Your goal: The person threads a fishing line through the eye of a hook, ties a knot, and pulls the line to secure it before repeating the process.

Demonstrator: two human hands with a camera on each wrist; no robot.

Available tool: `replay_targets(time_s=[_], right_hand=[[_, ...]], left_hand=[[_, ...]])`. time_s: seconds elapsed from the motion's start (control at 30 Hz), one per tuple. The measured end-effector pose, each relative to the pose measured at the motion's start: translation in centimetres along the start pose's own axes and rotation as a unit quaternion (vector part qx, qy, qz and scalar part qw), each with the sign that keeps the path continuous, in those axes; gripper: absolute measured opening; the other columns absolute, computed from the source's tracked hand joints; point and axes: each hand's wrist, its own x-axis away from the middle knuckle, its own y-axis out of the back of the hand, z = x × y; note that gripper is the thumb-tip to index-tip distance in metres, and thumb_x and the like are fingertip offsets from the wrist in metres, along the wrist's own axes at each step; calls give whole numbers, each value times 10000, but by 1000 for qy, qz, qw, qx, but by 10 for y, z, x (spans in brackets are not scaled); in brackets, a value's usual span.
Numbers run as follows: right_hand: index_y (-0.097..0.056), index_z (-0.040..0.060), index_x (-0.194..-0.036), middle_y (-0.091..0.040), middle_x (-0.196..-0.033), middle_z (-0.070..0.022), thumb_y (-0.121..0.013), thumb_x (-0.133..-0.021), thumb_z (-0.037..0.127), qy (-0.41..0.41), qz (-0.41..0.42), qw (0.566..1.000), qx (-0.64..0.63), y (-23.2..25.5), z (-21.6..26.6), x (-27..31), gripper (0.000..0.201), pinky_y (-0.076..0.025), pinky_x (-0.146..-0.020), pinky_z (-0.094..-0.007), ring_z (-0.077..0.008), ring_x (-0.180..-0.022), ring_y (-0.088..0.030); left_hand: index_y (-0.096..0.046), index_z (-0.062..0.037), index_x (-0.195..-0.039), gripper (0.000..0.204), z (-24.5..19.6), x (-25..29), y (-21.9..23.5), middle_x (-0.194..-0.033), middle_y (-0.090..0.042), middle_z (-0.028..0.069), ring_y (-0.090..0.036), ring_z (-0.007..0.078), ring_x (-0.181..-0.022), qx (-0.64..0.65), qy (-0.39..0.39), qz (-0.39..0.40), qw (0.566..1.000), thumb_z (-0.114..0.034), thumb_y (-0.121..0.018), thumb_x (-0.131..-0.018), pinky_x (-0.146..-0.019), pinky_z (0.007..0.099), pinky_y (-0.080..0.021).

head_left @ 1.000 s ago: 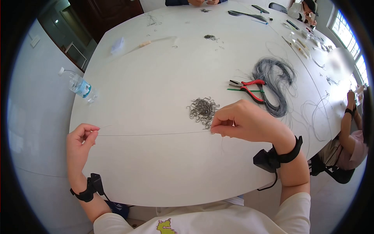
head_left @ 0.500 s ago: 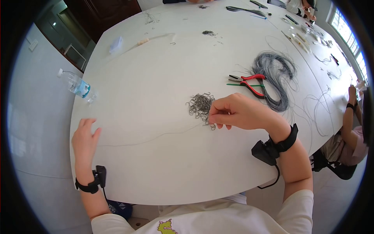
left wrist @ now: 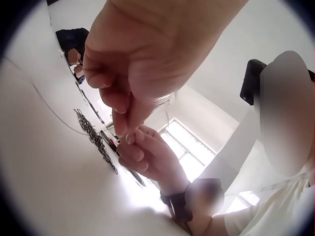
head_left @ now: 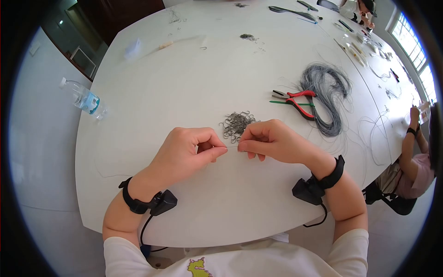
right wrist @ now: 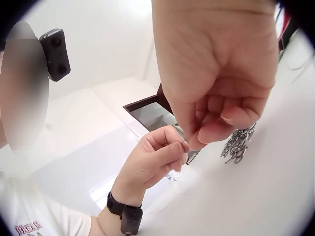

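Both hands meet just in front of a heap of dark metal fishing hooks [head_left: 236, 125]. My left hand [head_left: 191, 147] pinches a thin fishing line [head_left: 113, 176] between thumb and forefinger. Close beside it, my right hand [head_left: 265, 141] pinches the same line, with a short stretch of it crossing the small gap between the fingertips. I cannot tell whether a hook is also inside the right fingertips. The line's loose part trails over the table to the left of the left forearm. In the right wrist view, the hooks [right wrist: 238, 145] lie behind the right fingers.
Red-handled pliers [head_left: 295, 102] lie open beside a grey hank of line [head_left: 330, 87], right of the hooks. A plastic water bottle [head_left: 85, 99] lies near the left edge of the white table [head_left: 161, 92]. Another person's arm [head_left: 410, 143] is at the right edge.
My left hand was at the far left holding the line taut, let go of it, then came across to the right hand and pinched the line there. My right hand stayed near the hooks.
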Motion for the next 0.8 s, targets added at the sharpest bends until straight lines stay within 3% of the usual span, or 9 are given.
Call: replay_targets(time_s=[0.03, 0.23, 0.33, 0.4, 0.47, 0.57, 0.67, 0.73, 0.8], right_hand=[[-684, 16, -899, -652, -721, -22, -636, -930, 204, -2, 4, 1000, -2, 0, -4, -2, 197, -439, -554, -241, -88, -603, -563], [-672, 8, -902, -642, -707, -21, -637, -936, 208, -5, -18, 1000, -8, -4, -2, -2, 206, -432, -547, -242, -82, -601, -552], [-662, 6, -898, -642, -699, -27, -644, -932, 199, -7, -84, 996, -23, -10, 4, 0, 197, -441, -537, -253, -88, -592, -556], [-652, 11, -889, -652, -699, -45, -663, -913, 173, 67, -87, 989, 103, -17, 9, 5, 164, -453, -529, -264, -109, -575, -568], [-648, 18, -880, -657, -703, -52, -671, -900, 156, 68, -87, 987, 112, -24, 8, 6, 141, -456, -528, -269, -124, -568, -574], [-641, 30, -868, -662, -707, -60, -682, -876, 126, 94, -87, 983, 128, -24, 4, 6, 105, -460, -526, -280, -150, -559, -583], [-631, 39, -858, -659, -705, -60, -683, -862, 105, 119, -79, 976, 162, -21, 5, 9, 84, -463, -521, -293, -168, -559, -590], [-624, 42, -852, -656, -701, -59, -681, -858, 96, 120, -73, 972, 189, -22, 4, 9, 79, -464, -518, -300, -175, -560, -594], [-610, 48, -840, -652, -694, -56, -679, -845, 79, 159, -87, 962, 205, -26, 1, 9, 76, -463, -508, -309, -186, -552, -598]], left_hand=[[-695, -38, -833, 57, 1, 1, 3, -685, -660, -7, -562, 41, -595, 35, 44, 4, 998, -79, -709, -871, -533, 200, -398], [-689, -47, -827, 65, 7, 0, 5, -670, -658, -15, -551, 27, -577, 53, 36, 37, 997, -84, -703, -879, -527, 194, -390], [-689, -48, -829, 63, 9, 0, 4, -658, -655, -23, -546, 24, -572, 50, 44, 27, 997, -83, -702, -878, -525, 195, -389], [-688, -49, -829, 61, 10, 0, 3, -649, -652, -23, -545, 23, -571, 63, 46, 21, 997, -83, -703, -877, -521, 196, -386], [-688, -50, -829, 60, 10, 1, 3, -639, -649, -23, -543, 22, -569, 75, 47, 17, 996, -83, -703, -876, -517, 197, -382], [-687, -42, -851, 63, 9, 0, 6, -657, -655, -4, -554, 40, -576, 54, 47, 49, 996, -96, -715, -868, -529, 206, -395], [-695, -35, -868, 83, 18, 0, 8, -760, -677, 15, -595, 70, -671, 26, 42, 133, 990, -113, -725, -863, -625, 226, -446], [-689, -34, -960, 153, 29, -2, 5, -864, -678, 23, -621, 100, -798, -99, -194, 101, 971, -134, -739, -856, -751, 258, -470], [-673, -41, -1012, 179, 22, 1, -2, -880, -672, 17, -619, 105, -827, -67, -173, 58, 981, -140, -728, -874, -788, 271, -469]])
